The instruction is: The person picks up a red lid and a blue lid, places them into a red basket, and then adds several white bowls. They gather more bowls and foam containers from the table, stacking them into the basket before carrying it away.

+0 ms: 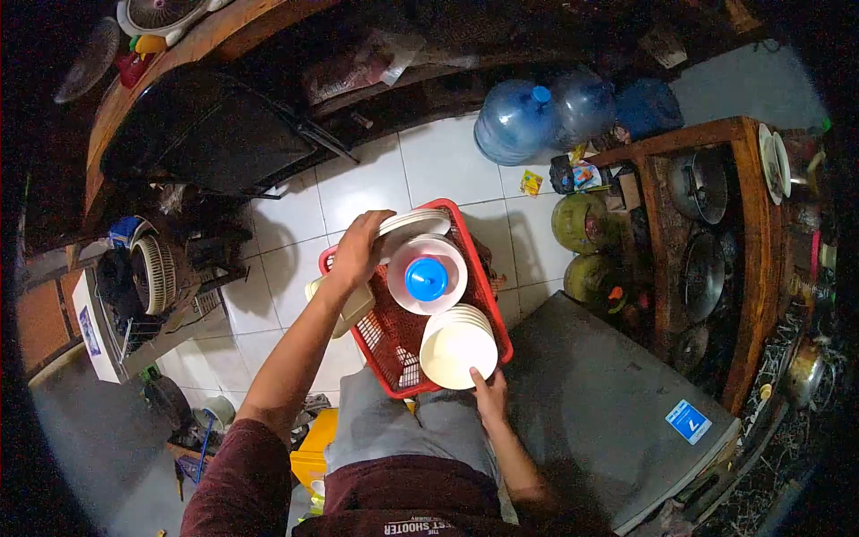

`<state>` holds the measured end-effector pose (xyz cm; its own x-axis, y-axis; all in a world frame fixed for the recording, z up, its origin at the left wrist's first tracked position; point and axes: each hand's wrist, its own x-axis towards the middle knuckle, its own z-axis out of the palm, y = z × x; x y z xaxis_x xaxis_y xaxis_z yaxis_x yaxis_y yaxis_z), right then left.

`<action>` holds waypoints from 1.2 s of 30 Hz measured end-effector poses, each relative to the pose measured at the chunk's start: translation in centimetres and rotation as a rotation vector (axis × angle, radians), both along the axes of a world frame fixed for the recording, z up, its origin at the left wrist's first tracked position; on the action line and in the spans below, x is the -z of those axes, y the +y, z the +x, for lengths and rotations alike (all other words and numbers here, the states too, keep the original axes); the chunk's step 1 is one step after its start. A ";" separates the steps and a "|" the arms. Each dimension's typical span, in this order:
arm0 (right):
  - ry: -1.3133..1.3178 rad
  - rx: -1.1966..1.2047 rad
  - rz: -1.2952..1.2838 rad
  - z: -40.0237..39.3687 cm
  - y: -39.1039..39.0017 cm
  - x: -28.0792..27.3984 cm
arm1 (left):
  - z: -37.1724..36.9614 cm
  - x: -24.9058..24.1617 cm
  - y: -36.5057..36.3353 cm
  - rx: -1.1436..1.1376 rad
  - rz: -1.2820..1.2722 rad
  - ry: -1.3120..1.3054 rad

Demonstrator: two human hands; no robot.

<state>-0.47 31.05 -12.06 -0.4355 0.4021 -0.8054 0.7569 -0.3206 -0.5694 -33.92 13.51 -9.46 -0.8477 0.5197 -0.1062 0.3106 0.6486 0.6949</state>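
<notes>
A red plastic basket (455, 215) is held in front of my legs. My left hand (360, 246) reaches over its far left side, fingers on a stack of white plates (416, 222). In the middle lies a pale bowl (400, 295) with a blue round item (427, 279) inside. My right hand (489, 394) is at the near right edge, its thumb on the rim of a stack of cream bowls (458, 352); its other fingers are mostly hidden. A cream container (356, 311) is at the basket's left side.
A grey-topped surface (591, 403) stands close on the right. Beyond it are a wooden shelf (743, 268) with pans and green gas cylinders (580, 224). Blue water bottles (514, 123) stand ahead. A fan (154, 276) is at left, below a black folded item (215, 134).
</notes>
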 end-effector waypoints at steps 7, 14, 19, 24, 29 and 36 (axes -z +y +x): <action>-0.140 0.000 -0.063 -1.3 0.3 -1.7 | 0.0 0.9 0.6 0.026 0.099 0.016; -0.041 0.075 -0.027 -1.1 -0.3 -1.9 | -0.2 0.6 -0.4 0.004 0.088 0.002; -0.047 0.025 0.032 0.5 -0.6 0.2 | -0.4 -0.1 -0.7 0.006 0.117 -0.060; 0.002 -0.028 0.118 2.4 -0.5 2.7 | 0.2 -0.2 -1.5 0.007 0.084 0.018; 0.127 0.000 0.097 1.7 -0.6 1.7 | 1.2 -2.3 -2.6 -0.103 -0.039 0.024; 0.097 -0.046 0.108 -0.2 0.5 -2.1 | 2.9 -4.3 -5.6 -0.156 -0.125 0.037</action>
<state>-0.65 31.59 -9.91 -0.5287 0.4625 -0.7117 0.7093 -0.2198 -0.6698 -30.98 7.91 -5.19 -0.9216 0.3661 -0.1289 0.2232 0.7716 0.5957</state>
